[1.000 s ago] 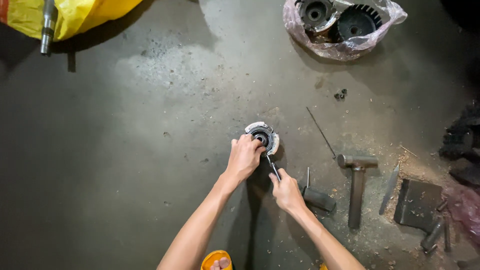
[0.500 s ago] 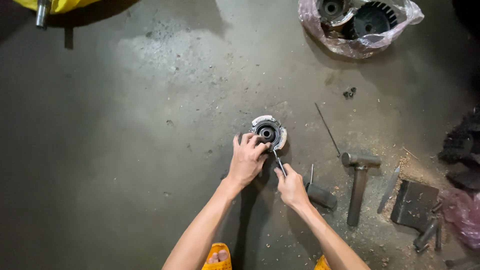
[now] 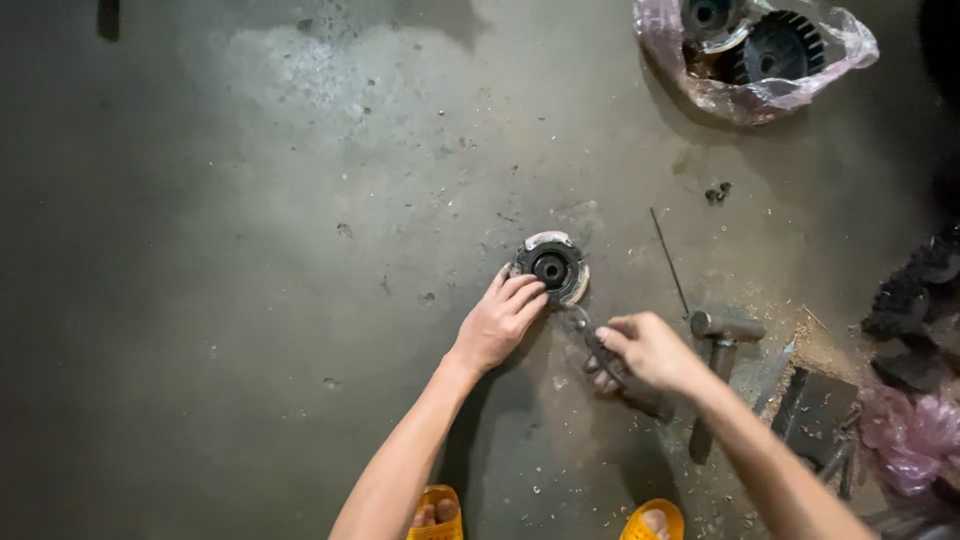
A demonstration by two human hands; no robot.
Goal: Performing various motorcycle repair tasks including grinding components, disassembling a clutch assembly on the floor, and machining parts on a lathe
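Round bearing housing lies flat on the concrete floor, near its middle. Left hand touches its near rim, fingers curled loosely. Right hand, closed around pliers, lies to its right; pliers' long axis points toward the housing.

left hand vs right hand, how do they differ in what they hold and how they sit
The left hand rests flat with fingers spread on the edge of the round metal part, gripping no tool. The right hand is curled around dark pliers and is clear of the part. Both are bare, low over the concrete floor.
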